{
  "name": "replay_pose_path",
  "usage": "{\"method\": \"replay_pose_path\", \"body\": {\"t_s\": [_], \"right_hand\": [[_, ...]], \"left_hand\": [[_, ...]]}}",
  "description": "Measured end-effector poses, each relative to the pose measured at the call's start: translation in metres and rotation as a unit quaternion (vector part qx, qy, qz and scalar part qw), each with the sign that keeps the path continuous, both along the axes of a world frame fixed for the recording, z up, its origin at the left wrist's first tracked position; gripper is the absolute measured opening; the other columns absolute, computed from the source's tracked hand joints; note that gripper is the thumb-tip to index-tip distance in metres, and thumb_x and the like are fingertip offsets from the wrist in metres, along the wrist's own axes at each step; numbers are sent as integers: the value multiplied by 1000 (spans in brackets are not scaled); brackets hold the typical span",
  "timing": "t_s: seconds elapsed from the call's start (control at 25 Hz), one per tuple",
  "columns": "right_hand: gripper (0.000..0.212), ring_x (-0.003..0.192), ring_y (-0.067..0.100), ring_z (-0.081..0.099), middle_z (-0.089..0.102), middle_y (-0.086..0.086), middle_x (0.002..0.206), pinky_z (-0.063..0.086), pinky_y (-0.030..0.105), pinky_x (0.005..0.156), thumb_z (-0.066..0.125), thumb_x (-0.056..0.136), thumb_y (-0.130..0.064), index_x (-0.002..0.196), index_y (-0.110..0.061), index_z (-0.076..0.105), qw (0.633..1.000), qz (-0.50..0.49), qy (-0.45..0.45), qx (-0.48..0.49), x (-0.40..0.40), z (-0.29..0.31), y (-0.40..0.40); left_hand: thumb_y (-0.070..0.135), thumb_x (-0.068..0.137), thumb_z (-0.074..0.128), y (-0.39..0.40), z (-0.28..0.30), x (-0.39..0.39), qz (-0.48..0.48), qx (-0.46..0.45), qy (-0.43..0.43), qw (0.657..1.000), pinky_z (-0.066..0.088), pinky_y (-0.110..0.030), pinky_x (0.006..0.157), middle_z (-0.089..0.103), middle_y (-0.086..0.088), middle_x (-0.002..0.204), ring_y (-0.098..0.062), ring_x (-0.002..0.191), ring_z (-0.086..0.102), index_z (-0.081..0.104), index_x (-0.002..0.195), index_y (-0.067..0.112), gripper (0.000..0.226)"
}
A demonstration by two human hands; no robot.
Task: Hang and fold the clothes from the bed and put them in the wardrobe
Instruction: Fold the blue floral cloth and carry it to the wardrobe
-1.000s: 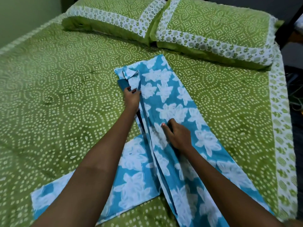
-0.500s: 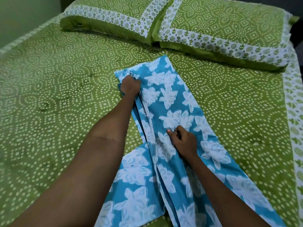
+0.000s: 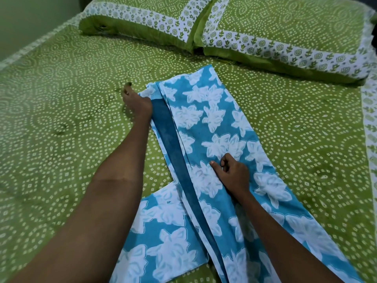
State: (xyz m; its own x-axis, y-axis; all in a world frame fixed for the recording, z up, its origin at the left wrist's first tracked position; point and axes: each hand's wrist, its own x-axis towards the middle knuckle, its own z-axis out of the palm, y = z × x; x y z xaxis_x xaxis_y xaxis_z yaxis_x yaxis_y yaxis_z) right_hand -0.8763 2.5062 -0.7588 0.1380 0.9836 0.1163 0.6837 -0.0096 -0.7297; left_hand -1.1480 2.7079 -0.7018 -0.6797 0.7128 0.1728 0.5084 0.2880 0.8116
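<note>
A blue garment with white flowers [image 3: 214, 123] lies flat and lengthwise on the green bed [image 3: 61, 129]. A narrow strip along its left edge is turned over and shows the darker plain inside [image 3: 173, 156]. A sleeve-like panel [image 3: 163, 237] sticks out to the lower left. My left hand [image 3: 136, 103] rests at the garment's upper left edge, fingers spread onto the bedsheet, holding nothing. My right hand [image 3: 232, 170] sits on the middle of the garment in a loose fist with the thumb out, pressing the cloth down.
Two green pillows with white patterned borders, the left pillow [image 3: 142, 17] and the right pillow [image 3: 285, 31], lie across the head of the bed. A pale wall [image 3: 30, 21] runs along the left side. The sheet's white border [image 3: 369, 129] marks the right edge.
My left hand let go of the bunched upper left corner and slid left, opening. The left edge now lies flat as a dark turned-over strip. My right hand stayed mid-garment.
</note>
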Motion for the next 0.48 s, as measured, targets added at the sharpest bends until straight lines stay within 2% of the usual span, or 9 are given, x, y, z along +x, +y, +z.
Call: {"method": "replay_pose_path", "body": {"t_s": [0.04,0.08,0.12,0.16,0.24,0.32,0.36,0.44,0.48], "right_hand": [[35,47,16,49,49,-3,48,31,24,50,70,79,-43,68,-18,48,1000,-1,-3,-3,0,0,0],[35,48,16,49,50,-2,49,31,24,50,70,79,-43,68,-17,49,1000,-2,-5,-7,-1,0,1],[35,49,16,50,51,-1,51,32,24,50,70,79,-43,68,-17,49,1000,-3,-5,-12,-1,0,2],[35,51,17,51,53,-1,52,33,25,52,69,80,-44,69,-17,48,1000,-4,-5,-22,-1,3,2],[34,60,20,55,57,0,59,38,27,57,66,82,-46,74,-18,49,998,-4,0,-56,-2,11,3],[30,69,21,58,62,3,71,44,31,63,65,83,-43,87,-17,52,998,-15,17,-66,-8,25,-2],[28,71,21,57,63,4,76,45,31,64,67,83,-38,92,-15,53,999,-8,26,-19,-15,32,-7],[22,72,19,56,60,7,83,44,28,60,71,79,-25,90,-10,58,990,65,-5,122,-37,42,-20],[18,72,20,57,59,8,85,43,26,58,72,77,-20,84,-8,60,981,113,-43,153,-49,44,-28]], "left_hand": [[-1,81,51,-1,0,4,-49,-5,72,996,37,-31,88,54,-21,120,-31,110,52,54,120,-2,39],[3,84,51,-3,1,13,-94,-33,91,991,38,-33,83,60,-21,107,-31,99,56,61,105,-5,25],[11,87,52,-5,2,23,-137,-78,72,985,39,-33,77,62,-18,92,-29,85,57,62,91,-6,20],[20,89,53,-7,4,32,-166,-126,32,978,39,-32,73,59,-14,81,-25,76,55,59,82,-4,26],[30,88,58,-10,10,45,-179,-178,-66,965,41,-31,72,55,-6,82,-21,79,54,57,88,2,28],[24,86,62,-11,15,53,-175,-166,-196,950,45,-31,74,57,-4,88,-21,86,57,55,94,6,20],[22,89,59,-13,17,54,-169,-156,-251,940,44,-30,74,57,-5,92,-21,86,58,56,100,6,19],[24,96,47,-13,17,50,-140,-139,-329,924,44,-27,73,58,-5,99,-18,80,56,58,111,3,27],[23,97,43,-14,17,48,-129,-129,-353,918,44,-25,68,59,-3,93,-16,73,54,60,103,5,25]]}}
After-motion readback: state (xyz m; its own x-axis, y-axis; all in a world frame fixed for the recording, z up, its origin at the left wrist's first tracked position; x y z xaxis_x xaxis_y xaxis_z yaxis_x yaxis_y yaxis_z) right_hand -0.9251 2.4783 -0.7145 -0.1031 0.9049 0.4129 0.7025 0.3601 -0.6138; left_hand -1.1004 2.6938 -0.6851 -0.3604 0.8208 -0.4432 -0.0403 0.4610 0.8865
